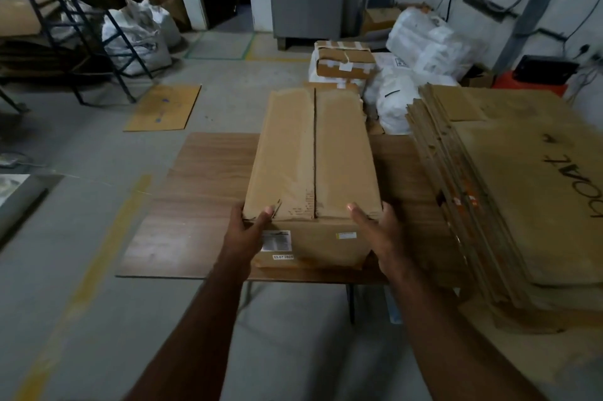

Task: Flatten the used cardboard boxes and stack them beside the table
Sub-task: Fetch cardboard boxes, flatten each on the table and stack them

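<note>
Box (313,168) sits upright, not yet flat, on the table (182,204) w/ left hand (244,231) & right hand (380,231) gripping its 2 near corners, so an uneven push could skid it into the stack (509,191) beside the table.

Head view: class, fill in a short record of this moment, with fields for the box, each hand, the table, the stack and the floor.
box: unflattened cardboard box on the table, top flaps closed, seam lengthwise
left hand: left hand grips the near left corner, thumb on top
right hand: right hand grips the near right corner, thumb on top
table: wooden table under the box
stack: flattened boxes piled right of the table
floor: one flat cardboard sheet beyond the table, left
</note>
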